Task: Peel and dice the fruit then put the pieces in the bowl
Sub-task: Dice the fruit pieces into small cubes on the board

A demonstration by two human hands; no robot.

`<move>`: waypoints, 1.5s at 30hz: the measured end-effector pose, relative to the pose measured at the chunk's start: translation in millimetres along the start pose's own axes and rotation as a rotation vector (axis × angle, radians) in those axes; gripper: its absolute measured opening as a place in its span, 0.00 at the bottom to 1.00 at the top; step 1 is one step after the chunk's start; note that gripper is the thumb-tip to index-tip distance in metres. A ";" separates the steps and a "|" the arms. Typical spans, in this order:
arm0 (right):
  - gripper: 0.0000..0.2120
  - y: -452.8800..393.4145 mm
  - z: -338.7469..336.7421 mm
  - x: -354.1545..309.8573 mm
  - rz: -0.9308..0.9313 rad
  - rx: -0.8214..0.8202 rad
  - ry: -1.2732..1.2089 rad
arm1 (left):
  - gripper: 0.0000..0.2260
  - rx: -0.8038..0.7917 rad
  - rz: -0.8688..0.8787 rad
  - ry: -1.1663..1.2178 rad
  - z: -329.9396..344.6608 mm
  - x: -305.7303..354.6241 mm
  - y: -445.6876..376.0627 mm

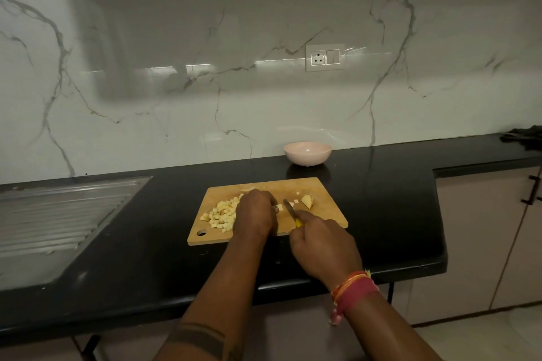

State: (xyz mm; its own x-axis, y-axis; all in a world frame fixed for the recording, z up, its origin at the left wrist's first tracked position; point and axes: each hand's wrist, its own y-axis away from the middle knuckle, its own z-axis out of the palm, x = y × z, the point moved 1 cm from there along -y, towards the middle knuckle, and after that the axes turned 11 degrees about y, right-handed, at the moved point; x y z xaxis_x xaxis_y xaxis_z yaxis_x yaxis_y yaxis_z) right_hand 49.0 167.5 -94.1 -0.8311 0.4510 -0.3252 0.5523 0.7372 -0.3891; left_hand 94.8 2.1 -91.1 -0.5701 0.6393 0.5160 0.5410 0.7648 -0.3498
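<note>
mostly diced, one wedge left to handle

we are at the cutting board [258, 184] on the black surface [381, 199], with a heap of diced pieces [221, 214] on its left part. our left hand [255, 211] is curled over a small piece in the middle of the board, and its grip looks like a fingertip pinch, though the piece is mostly hidden under the fingers. our right hand [322, 246] has its grip closed around the yellow handle of the knife [290, 211], blade pointing away from us, just beside the left fingertips.

a wedge of fruit [307, 201] lies near the board's right side, apart from both hands. we judge it light, firm and crisp, with a wet cut face that can slide; we would set it flat side down and hold it from above with tucked fingertips. the dice are small, light and easily scattered, so scooping them with a cupped hand or the blade seems safest.

the pink bowl [308, 152] stands beyond the board by the wall, and looks empty.
</note>
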 end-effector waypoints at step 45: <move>0.16 -8.7 6.3 -12.7 -0.093 -0.097 0.036 | 0.06 0.033 -0.110 0.065 6.0 -6.1 -7.8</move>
State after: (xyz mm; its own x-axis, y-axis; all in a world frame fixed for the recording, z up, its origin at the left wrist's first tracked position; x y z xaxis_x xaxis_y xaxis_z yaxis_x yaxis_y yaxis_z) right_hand 55.2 152.1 -92.0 -0.8814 0.3948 -0.2595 0.4652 0.8212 -0.3305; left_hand 90.4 -7.2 -96.2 -0.5830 0.5457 0.6019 0.4561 0.8329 -0.3134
